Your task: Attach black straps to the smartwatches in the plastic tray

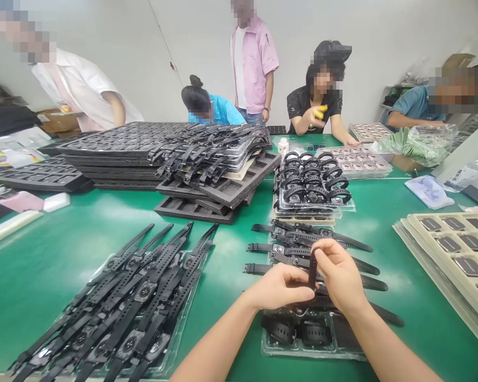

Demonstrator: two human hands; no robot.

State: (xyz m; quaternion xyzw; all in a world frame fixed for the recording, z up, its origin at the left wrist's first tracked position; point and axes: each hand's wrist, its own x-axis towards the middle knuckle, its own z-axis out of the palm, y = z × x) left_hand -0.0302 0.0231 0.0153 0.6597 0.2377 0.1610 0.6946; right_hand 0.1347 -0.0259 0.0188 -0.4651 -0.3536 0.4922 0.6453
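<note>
A black smartwatch (313, 269) is held up between my two hands, its strap upright; the watch body is mostly hidden by fingers. My left hand (281, 287) is closed around its lower part. With thumb and fingers, my right hand (340, 273) pinches the top of the strap. Below them lies a clear plastic tray (314, 353) with two looped watches (281, 330) in its front row. Several watches with straps laid out flat (263, 248) lie across the tray's farther part. To the left, another tray holds many open-strapped watches (145, 291).
Looped watches fill a tray stack (313, 180) beyond my hands. Black foam trays (115, 159) are piled at back left, watches heaped beside them. Trays of square watch faces (448, 244) stand right, near a bottle (468, 172). Several people are around the green table (231, 239).
</note>
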